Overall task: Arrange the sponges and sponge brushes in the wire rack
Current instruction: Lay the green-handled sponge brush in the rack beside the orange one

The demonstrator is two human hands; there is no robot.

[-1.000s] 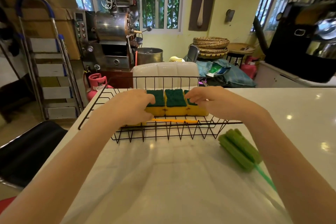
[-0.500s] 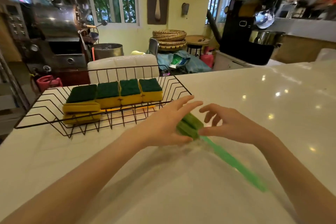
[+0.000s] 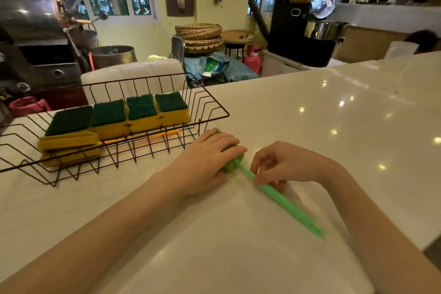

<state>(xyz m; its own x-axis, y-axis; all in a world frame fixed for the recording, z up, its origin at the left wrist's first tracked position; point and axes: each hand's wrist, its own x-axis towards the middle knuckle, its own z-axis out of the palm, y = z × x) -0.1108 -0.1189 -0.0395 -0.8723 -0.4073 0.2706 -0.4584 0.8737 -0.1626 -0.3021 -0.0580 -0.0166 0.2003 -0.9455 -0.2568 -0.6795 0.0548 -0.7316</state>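
Both hands [image 3: 205, 162] now grip the green sponge brush [image 3: 281, 200].

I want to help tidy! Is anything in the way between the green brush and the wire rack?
Nothing visible lies on the counter between the green sponge brush and the wire rack; only the rack's near wall to lift over.

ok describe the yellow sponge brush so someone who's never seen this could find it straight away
Start at the black wire rack on the left of the white counter. Inside, four green-topped yellow sponges sit in a row. The yellow sponge brush lies along the near side in front of them, its foam head at the left end; unlike the sponges, it has a thin orange-yellow handle and no green top.
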